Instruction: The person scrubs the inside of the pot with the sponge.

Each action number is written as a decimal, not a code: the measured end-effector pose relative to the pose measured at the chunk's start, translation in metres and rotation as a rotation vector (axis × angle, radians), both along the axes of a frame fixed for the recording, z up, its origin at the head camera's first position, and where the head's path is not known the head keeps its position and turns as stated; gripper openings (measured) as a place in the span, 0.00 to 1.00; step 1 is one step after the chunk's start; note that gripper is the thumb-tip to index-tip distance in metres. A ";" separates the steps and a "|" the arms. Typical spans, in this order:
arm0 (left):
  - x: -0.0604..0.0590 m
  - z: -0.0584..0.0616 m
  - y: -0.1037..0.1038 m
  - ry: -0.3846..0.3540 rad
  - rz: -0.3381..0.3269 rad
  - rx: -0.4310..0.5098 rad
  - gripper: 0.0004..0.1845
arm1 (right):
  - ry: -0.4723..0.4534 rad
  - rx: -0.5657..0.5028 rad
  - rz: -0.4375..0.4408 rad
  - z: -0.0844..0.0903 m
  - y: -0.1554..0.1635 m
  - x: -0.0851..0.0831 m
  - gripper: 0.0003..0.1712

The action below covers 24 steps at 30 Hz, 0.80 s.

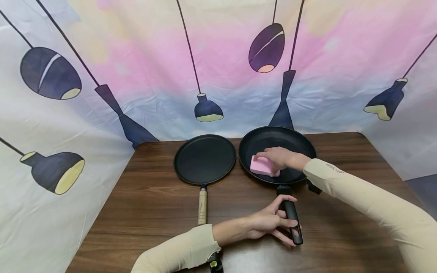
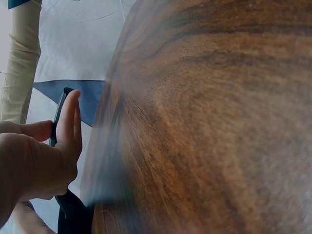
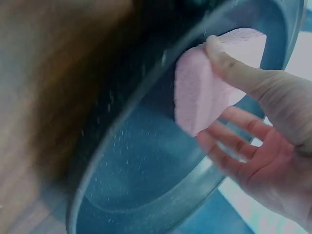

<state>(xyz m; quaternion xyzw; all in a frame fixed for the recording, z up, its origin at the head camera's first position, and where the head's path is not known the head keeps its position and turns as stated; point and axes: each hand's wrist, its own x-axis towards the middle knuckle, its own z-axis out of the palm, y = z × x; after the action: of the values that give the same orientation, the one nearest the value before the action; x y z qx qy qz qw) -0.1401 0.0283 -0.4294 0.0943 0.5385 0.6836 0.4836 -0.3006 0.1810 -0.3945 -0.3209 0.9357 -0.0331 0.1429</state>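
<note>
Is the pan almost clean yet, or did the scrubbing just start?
Hard to tell how clean it is. Set up: the frying pan sits on the table. In hand: the right hand holds the pink sponge inside the pan, while the left hand steadies the pan's black handle. Left, probably: the flat griddle pan beside it, which nobody is touching.
</note>
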 end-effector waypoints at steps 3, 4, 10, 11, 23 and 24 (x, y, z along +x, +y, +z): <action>-0.001 0.000 -0.002 -0.002 -0.015 -0.004 0.30 | 0.033 -0.027 -0.007 -0.003 0.000 -0.020 0.45; -0.001 0.001 -0.002 -0.003 -0.020 -0.007 0.30 | 0.017 -0.044 -0.032 -0.003 0.001 -0.029 0.44; -0.001 0.002 -0.004 -0.001 -0.046 -0.011 0.30 | -0.110 -0.135 -0.226 -0.002 0.006 -0.068 0.43; -0.001 0.002 -0.004 0.002 -0.049 -0.009 0.30 | -0.119 -0.136 -0.241 -0.002 0.007 -0.070 0.43; -0.003 0.001 -0.007 0.010 -0.028 0.001 0.29 | -0.043 0.023 -0.023 0.009 -0.003 -0.024 0.40; -0.003 0.001 -0.007 0.009 -0.027 0.002 0.29 | -0.042 0.028 0.004 0.010 -0.001 -0.017 0.40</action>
<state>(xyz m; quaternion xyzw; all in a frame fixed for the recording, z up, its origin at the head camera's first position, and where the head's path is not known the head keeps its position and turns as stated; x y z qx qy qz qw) -0.1430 0.0215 -0.4286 0.1054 0.5385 0.6771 0.4904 -0.3175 0.1797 -0.3847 -0.3200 0.9322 -0.0265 0.1670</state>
